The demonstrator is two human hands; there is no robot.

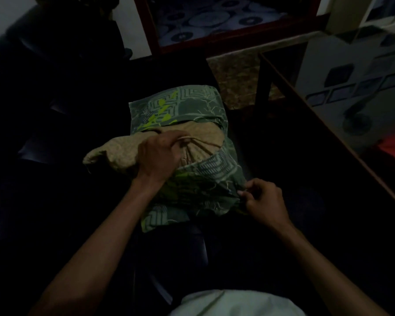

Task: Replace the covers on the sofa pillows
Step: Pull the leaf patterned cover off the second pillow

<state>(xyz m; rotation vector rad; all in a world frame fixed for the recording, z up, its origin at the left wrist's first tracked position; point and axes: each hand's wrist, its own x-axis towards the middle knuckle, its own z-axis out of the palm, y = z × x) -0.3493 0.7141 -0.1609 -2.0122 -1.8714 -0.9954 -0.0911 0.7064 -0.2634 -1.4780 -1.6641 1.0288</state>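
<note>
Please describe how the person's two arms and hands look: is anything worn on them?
Both forearms are bare: no sleeves are visible up to the frame edge. No watch, bracelet or glove shows on the left hand or the right hand. The dim light may hide rings.

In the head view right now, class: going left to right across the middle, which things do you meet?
Tan pillow corner → left hand → green patterned cover → right hand → wooden table edge.
</note>
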